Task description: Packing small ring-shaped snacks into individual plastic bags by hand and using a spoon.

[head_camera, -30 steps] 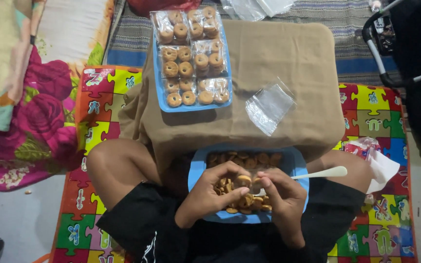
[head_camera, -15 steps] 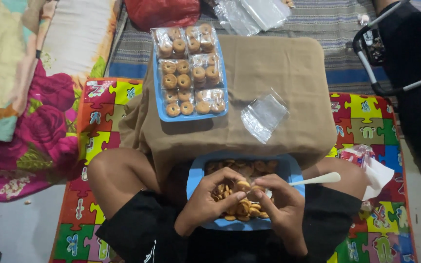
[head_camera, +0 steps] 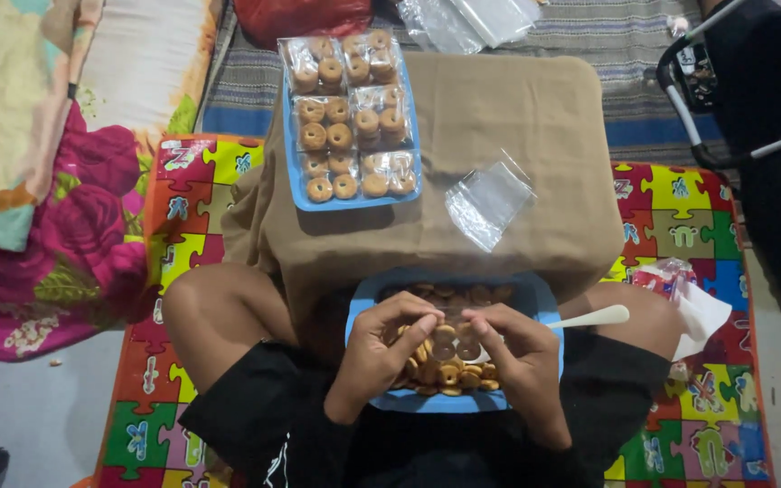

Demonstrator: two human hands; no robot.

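I see my left hand [head_camera: 381, 348] and right hand [head_camera: 512, 357] pinching what looks like a small clear bag of cookies [head_camera: 452, 343] over the blue tray [head_camera: 544, 312], at six o'clock from the tabletop [head_camera: 499, 99].

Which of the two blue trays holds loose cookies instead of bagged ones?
The blue tray in the lap, under both hands. Its cookies lie loose in a heap; the tray on the cloth-covered table holds clear packets.

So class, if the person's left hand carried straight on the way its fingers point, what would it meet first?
The left hand points rightward, so it would probably meet the right hand almost immediately, above the cookies; depth is unclear.
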